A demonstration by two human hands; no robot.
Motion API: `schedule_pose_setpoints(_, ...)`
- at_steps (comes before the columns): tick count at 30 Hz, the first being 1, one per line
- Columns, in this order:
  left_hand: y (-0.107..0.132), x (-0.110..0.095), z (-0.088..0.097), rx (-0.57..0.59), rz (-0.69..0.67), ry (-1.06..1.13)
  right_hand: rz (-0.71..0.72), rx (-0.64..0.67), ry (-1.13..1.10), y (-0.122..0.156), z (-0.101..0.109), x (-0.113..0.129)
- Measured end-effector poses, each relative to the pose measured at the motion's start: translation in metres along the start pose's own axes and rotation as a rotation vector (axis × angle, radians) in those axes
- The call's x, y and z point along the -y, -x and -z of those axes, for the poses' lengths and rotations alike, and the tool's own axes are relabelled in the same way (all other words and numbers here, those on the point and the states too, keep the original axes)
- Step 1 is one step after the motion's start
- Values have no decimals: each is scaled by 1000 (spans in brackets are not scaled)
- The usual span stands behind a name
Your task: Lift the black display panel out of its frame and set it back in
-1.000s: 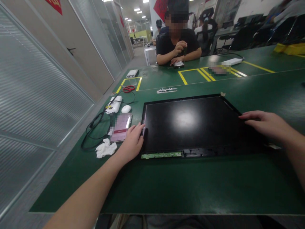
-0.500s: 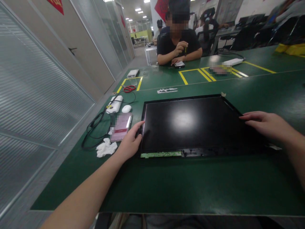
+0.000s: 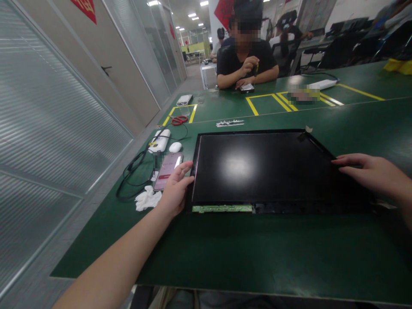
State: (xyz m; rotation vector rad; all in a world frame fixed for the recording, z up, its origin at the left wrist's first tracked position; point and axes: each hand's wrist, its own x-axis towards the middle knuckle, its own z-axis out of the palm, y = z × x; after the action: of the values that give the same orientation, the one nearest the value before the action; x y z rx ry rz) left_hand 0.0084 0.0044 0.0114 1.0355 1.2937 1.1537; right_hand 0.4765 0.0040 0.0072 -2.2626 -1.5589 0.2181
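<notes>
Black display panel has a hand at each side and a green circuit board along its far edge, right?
No: the head view shows the green circuit board along the near edge of the black display panel. The left hand and right hand are at its sides.

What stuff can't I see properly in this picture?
All in the head view:
Screen: underside hidden by its own face.
Phone: writing too small to read.
Right hand: some fingers hidden behind the hand itself; forearm cut off by the right edge.
Person opposite's raised hand: held thing too small, blurred.
</notes>
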Motion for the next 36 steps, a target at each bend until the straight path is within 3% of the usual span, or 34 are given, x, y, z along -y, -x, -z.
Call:
schedule_pose_setpoints(8, -2, -1, -4, 18, 149, 158, 13, -9, -1, 1, -1, 1)
schedule_pose_setpoints(17, -2, 3, -1, 50, 136, 229, -13, 1, -6, 1, 0, 2)
schedule_pose_setpoints(28, -9, 7, 5, 228, 216, 77, -5, -1, 18, 2, 1, 2)
schedule_pose_setpoints(36, -5, 8, 1, 201, 160, 12, 2, 9, 36, 2, 0, 2)
